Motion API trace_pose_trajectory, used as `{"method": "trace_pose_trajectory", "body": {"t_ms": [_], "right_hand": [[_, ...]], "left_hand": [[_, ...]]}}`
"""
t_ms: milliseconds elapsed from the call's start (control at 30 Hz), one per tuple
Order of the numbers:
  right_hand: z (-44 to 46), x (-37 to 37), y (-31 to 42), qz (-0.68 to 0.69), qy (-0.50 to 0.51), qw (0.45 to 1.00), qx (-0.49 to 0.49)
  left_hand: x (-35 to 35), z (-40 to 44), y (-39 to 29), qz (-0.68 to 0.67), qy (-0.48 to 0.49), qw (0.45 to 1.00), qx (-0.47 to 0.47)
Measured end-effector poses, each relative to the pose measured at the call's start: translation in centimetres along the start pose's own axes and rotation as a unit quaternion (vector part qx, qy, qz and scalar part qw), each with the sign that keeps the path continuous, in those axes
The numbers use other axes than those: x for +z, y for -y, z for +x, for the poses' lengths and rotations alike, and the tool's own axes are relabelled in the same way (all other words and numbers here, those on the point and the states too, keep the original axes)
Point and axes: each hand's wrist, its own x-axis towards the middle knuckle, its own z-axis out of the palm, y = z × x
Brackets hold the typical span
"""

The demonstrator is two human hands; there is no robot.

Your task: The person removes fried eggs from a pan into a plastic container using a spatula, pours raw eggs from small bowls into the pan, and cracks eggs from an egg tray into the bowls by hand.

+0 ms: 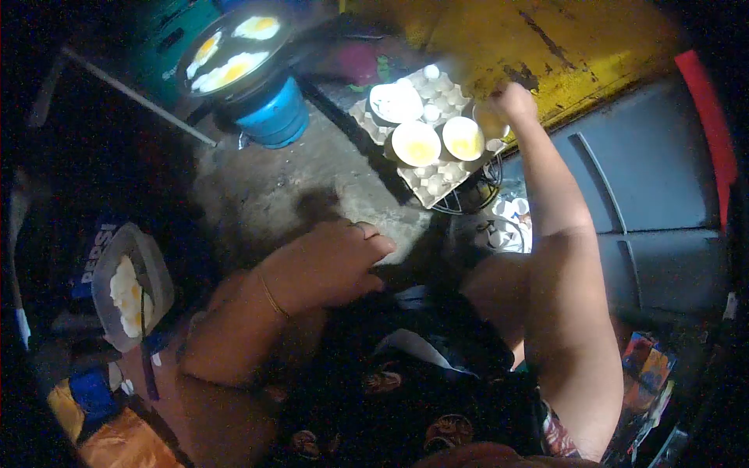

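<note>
My left hand [347,253] hovers over my lap, fingers loosely bent and the thumb apart, with nothing visible in it. My right hand [515,105] is closed at the right edge of an egg tray [446,173], next to a dim, brownish rounded shape [489,123]; what it grips is unclear. On the cardboard tray stand a bowl of cracked egg [416,144], a second bowl with yolk [463,139] and a bright white bowl [395,102]. A few whole eggs [431,72] sit in the tray's cups.
At upper left, several eggs fry in a wide pan [269,58] above a blue round stove base [275,117]. A clear plastic container [160,269] with fried eggs [126,296] and a dark-handled utensil lies at left. Eggshells [503,230] fill a container below the tray.
</note>
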Motion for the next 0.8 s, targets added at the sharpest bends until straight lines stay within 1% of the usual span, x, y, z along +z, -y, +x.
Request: {"method": "trace_pose_trajectory", "body": {"t_ms": [33, 133, 167, 267, 367, 467, 567, 667, 767, 800], "right_hand": [[0.0, 0.2, -0.7, -0.014, 0.014, 1.0, 0.018], [-1.8, 0.9, -1.0, -0.044, 0.033, 0.998, 0.023], [-1.4, 2.2, -1.3, -0.049, 0.032, 0.998, 0.022], [-4.2, -0.4, 0.9, -0.057, 0.079, 0.995, 0.007], [-5.2, -2.3, 1.9, -0.068, 0.099, 0.993, 0.012], [-3.9, -0.6, 0.3, -0.05, 0.073, 0.996, 0.017], [-4.0, -0.8, 0.1, -0.023, 0.065, 0.997, 0.027], [-2.9, 0.4, -0.6, -0.033, 0.058, 0.997, 0.047], [-4.4, -1.5, 0.2, 0.0, 0.056, 0.998, 0.036], [-4.1, -1.1, 0.0, 0.005, 0.055, 0.998, 0.044]], "left_hand": [[0.1, 0.1, -0.1, 0.005, 0.003, 1.0, 0.001], [1.0, 0.5, 0.3, 0.013, 0.014, 1.0, -0.005], [1.3, 0.5, 0.4, 0.014, 0.018, 1.0, -0.01], [1.1, 0.4, 0.1, 0.007, 0.023, 0.999, -0.027], [1.5, 0.6, 0.8, -0.014, 0.026, 0.999, -0.028], [2.0, 1.0, 1.9, -0.015, 0.046, 0.999, -0.024], [1.5, 1.5, 2.1, -0.035, 0.06, 0.997, -0.039], [0.9, 1.3, 1.7, -0.035, 0.043, 0.997, -0.058], [1.8, 1.8, 3.5, -0.036, 0.043, 0.998, -0.032], [1.4, 1.9, 3.4, -0.034, 0.045, 0.998, -0.039]]}}
